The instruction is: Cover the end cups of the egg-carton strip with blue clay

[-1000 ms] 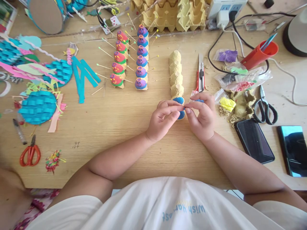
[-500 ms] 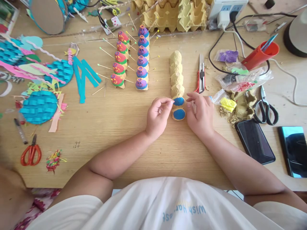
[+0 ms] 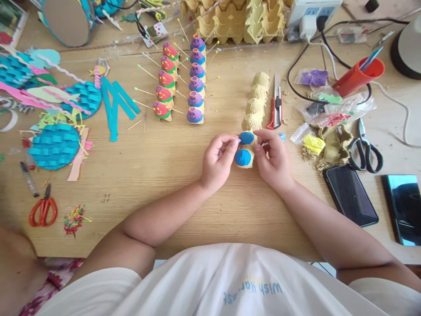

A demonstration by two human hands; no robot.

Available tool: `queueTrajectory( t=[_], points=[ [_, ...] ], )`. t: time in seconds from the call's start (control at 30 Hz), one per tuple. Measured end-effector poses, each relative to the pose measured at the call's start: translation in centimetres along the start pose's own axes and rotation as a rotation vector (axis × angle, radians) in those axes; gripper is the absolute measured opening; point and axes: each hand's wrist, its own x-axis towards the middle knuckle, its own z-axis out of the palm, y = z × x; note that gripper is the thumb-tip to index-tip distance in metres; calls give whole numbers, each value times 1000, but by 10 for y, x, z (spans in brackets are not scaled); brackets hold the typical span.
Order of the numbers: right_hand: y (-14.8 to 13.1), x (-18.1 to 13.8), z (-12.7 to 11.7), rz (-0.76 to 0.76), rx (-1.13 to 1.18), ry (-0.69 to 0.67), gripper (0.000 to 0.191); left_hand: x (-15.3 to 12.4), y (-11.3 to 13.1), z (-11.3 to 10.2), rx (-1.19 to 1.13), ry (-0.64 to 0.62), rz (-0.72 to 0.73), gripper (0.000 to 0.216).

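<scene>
1. Head view: the egg-carton strip (image 3: 255, 106) lies right of the table's (image 3: 177, 184) middle, well in from the near edge, between both hands.
2. It looks light and stiff, but squeezing might dent it. Hold its bare sides; the blue clay (image 3: 242, 157) may smudge.
3. Left hand (image 3: 217, 161) pinches its fingertips together beside the strip's left side.
4. Right hand (image 3: 274, 157) curls at its right side; I can't tell if it grips.

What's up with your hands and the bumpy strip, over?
Left hand by near end of strip, right hand opposite. Two nearest bumps blue, others bare. Cutter lies right of strip, not between hands.
</scene>
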Motion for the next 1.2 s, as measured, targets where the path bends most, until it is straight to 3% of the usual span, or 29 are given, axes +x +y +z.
queueTrajectory(
  t=[0.23,0.5,0.93,1.2],
  points=[
    [1,3,4,189,509,43,34,3,4,-3,53,21,46,30],
    [0,5,5,302,715,80,34,5,0,-5,107,-11,168,19],
    [4,3,6,320,509,44,46,4,5,-4,136,36,112,32],
    [-2,1,5,299,510,-5,46,2,5,-8,182,2,142,20]
  ],
)
